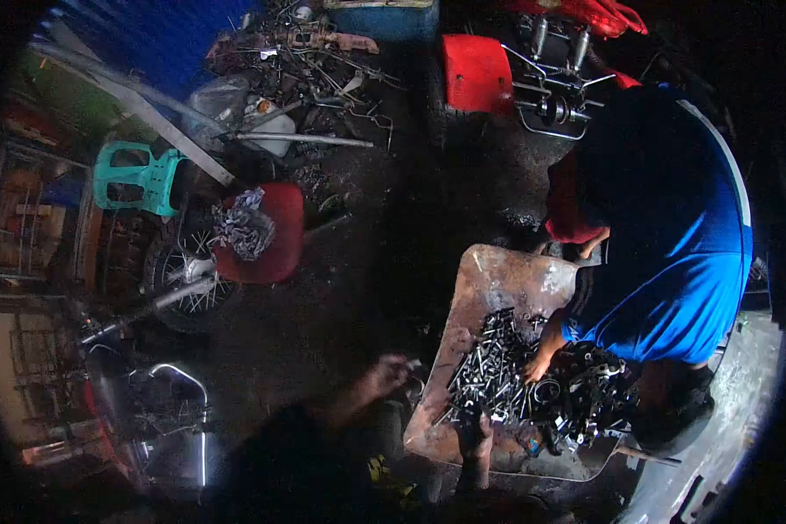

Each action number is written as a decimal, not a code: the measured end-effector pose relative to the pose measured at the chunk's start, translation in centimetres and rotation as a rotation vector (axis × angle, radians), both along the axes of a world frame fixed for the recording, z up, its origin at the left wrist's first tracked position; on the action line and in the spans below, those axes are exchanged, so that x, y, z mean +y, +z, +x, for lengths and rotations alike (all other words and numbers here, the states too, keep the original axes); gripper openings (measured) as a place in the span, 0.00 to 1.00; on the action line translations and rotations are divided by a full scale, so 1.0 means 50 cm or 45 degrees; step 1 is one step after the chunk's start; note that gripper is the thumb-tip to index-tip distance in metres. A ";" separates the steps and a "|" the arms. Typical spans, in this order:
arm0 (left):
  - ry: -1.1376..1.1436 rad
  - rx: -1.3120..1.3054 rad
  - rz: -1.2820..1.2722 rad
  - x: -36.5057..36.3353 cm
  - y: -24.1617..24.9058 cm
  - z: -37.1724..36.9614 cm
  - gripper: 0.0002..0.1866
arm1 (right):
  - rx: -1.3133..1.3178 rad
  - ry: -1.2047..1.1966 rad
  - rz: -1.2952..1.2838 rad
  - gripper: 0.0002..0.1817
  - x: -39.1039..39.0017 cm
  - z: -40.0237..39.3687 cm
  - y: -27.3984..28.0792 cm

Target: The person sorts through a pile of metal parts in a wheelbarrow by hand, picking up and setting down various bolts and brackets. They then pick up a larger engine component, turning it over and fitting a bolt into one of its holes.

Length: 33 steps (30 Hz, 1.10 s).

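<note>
A rusty metal tray [428,410] holds a heap of bolts and small metal parts [493,358]. My left hand [386,375] is raised just left of the tray, its fingers bent around a small pale item too small to name. At the tray's near edge, my right hand [474,437] touches the lower left of the bolt heap; its fingers are dark, and what they hold, if anything, is hidden. Another person in a blue shirt [672,253] bends over the tray from the right, with a hand [541,354] in the middle of the parts.
A red seat [284,231] with a crumpled cloth [246,227] stands at the left, beside a spoked wheel [196,275] and a teal plastic chair [159,179]. Scrap metal [314,52] lies at the back. A red vehicle part [478,74] is at the upper right.
</note>
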<state>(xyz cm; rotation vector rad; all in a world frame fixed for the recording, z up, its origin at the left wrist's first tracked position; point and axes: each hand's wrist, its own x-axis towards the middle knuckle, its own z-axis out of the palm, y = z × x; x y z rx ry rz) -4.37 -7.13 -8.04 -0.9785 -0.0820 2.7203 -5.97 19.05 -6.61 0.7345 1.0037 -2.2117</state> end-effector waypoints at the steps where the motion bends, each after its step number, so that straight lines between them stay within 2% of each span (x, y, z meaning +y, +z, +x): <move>1: 0.119 -0.047 0.024 0.018 -0.002 -0.001 0.12 | -0.003 0.027 -0.088 0.21 0.006 0.003 -0.010; 3: 0.421 -0.153 -0.225 -0.056 0.031 -0.048 0.13 | -0.022 0.085 -0.257 0.21 0.008 0.007 -0.002; 4: 0.579 -0.133 -0.488 -0.157 0.065 -0.092 0.14 | -0.147 0.018 -0.067 0.20 0.006 0.011 0.014; 6: 0.817 0.018 -1.049 -0.389 0.168 -0.195 0.16 | -0.095 0.086 -0.019 0.20 0.040 0.018 -0.004; 7: 0.868 0.116 -1.293 -0.501 0.218 -0.240 0.16 | -0.038 0.171 0.031 0.20 0.053 0.024 -0.010; 8: 0.844 0.201 -1.517 -0.602 0.261 -0.275 0.17 | 0.003 0.161 0.168 0.19 0.037 0.007 0.034; 10: 0.611 0.226 -1.930 -0.732 0.287 -0.316 0.19 | 0.020 0.196 0.222 0.18 0.057 0.005 0.022; 11: 0.368 0.062 -2.134 -0.734 0.272 -0.317 0.17 | 0.040 0.235 0.271 0.17 0.055 -0.001 0.024; 12: 0.117 -0.112 -2.321 -0.736 0.259 -0.316 0.15 | 0.019 0.043 0.117 0.15 0.042 -0.005 0.025; 13: -0.144 -0.287 -2.485 -0.727 0.252 -0.324 0.13 | 0.027 0.043 0.110 0.15 0.029 -0.011 0.026; 14: -0.410 -0.466 -2.631 -0.719 0.244 -0.340 0.12 | 0.075 0.021 0.253 0.16 0.013 -0.020 0.022; 15: -0.646 -0.462 -2.381 -0.553 0.285 -0.330 0.15 | 0.116 0.001 0.399 0.18 -0.003 -0.025 0.022; 16: -0.548 0.707 -2.243 -0.558 0.109 -0.264 0.16 | 0.123 0.019 0.451 0.26 -0.032 -0.036 0.039; 17: -0.712 0.028 -1.349 -0.397 0.115 -0.260 0.14 | 0.132 0.034 0.504 0.33 -0.055 -0.048 0.054; 18: -0.844 -0.057 -1.199 -0.248 0.130 -0.232 0.13 | 0.207 0.198 0.644 0.37 -0.058 -0.044 0.035; 19: -0.843 0.068 -0.881 -0.160 0.118 -0.186 0.15 | 0.282 0.366 0.787 0.42 -0.060 -0.036 -0.002; 21: -0.926 0.241 -0.247 0.016 0.091 -0.090 0.19 | 0.613 0.607 1.066 0.47 -0.087 -0.029 -0.005; 22: -0.579 0.315 0.002 0.061 0.085 -0.067 0.20 | 0.777 0.698 1.219 0.49 -0.101 -0.026 -0.006; 23: -0.260 0.398 0.316 0.106 0.079 -0.045 0.21 | 1.110 0.933 1.650 0.49 -0.113 -0.024 0.038; 24: -0.213 0.394 0.452 0.124 0.056 -0.029 0.20 | 1.103 0.928 1.648 0.49 -0.123 -0.013 0.050; 26: -0.206 0.283 0.501 0.131 0.003 -0.012 0.18 | 1.338 0.785 1.380 0.34 -0.135 -0.008 0.063; 27: -0.179 0.229 0.490 0.122 -0.018 -0.015 0.17 | 1.349 0.776 1.379 0.34 -0.135 -0.017 0.080; 28: -0.120 0.201 0.413 0.081 -0.048 -0.033 0.17 | 0.985 0.488 1.131 0.34 -0.132 -0.026 0.104; 29: 0.090 0.092 0.177 0.018 0.023 -0.078 0.19 | 0.607 0.212 0.871 0.34 -0.127 -0.024 0.117; 31: 0.531 -0.038 -0.416 -0.180 0.160 -0.201 0.25 | 0.292 0.003 0.955 0.35 -0.043 -0.003 0.019; 32: 0.709 -0.114 -0.595 -0.269 0.230 -0.250 0.28 | 0.479 0.085 1.292 0.34 0.011 0.028 -0.030; 33: 0.813 0.368 -1.103 -0.406 0.212 -0.278 0.28 | 0.661 0.170 1.624 0.34 0.061 0.055 -0.063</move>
